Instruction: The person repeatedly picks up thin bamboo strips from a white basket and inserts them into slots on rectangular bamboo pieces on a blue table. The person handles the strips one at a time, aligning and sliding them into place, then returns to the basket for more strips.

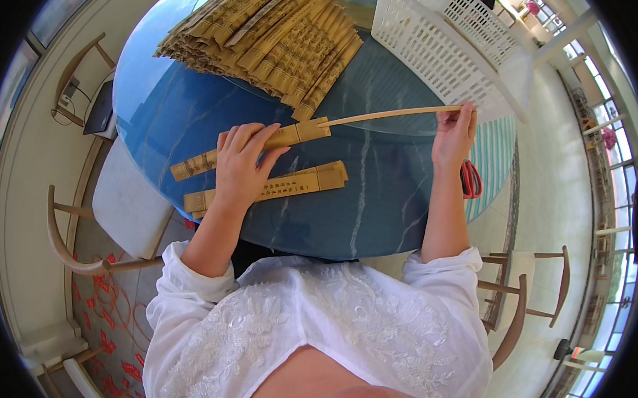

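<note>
My left hand is closed over a long brown paper sleeve, pressing it against the blue table, thumb on the near side. My right hand pinches the far end of a slim pale wooden chopstick, raised at the right. The chopstick's other end meets the sleeve's right end; whether one stick or a pair is held I cannot tell. Just below my left hand lies another brown printed sleeve, partly covered by my wrist. A thick fanned pile of such sleeves lies at the table's far side.
A white perforated plastic basket stands at the far right of the round marbled blue table. Red looped handles, like those of scissors, lie on a striped mat beside my right forearm. Wooden chairs stand around.
</note>
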The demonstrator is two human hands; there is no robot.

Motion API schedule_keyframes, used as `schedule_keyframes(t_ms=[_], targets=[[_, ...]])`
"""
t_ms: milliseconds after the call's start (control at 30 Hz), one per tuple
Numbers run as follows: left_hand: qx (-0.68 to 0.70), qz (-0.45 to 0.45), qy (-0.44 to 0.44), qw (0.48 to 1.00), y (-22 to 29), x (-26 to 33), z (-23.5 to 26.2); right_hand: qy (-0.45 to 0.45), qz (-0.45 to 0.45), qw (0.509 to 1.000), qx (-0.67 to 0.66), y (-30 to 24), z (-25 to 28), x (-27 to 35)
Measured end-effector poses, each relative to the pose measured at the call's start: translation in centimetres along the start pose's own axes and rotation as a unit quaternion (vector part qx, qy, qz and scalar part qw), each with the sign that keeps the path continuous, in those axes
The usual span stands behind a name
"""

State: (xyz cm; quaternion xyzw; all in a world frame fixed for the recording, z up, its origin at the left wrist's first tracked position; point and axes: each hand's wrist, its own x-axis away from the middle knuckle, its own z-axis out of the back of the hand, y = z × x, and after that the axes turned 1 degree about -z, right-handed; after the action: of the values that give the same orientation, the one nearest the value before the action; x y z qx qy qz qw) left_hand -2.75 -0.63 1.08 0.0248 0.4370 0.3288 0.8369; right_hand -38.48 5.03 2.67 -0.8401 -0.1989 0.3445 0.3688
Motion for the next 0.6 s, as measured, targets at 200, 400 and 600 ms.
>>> schedule_keyframes(t_ms=[200,400,600], targets=[[0.001,-0.002,0.003,1.000,0.0,0.1,0.1,0.000,-0.045,0.999,0.024,0.2,-1.0,0.6],[0.002,0.005,0.000,1.000,0.0,0.0,-0.2,-0.054,-0.066,0.986,0.143,0.4,-1.6,1.3],[0.004,0.000,0.006,1.000,0.2,-0.1,-0.1,-0.122,-0.078,0.961,0.235,0.1,-2.6,2.5]])
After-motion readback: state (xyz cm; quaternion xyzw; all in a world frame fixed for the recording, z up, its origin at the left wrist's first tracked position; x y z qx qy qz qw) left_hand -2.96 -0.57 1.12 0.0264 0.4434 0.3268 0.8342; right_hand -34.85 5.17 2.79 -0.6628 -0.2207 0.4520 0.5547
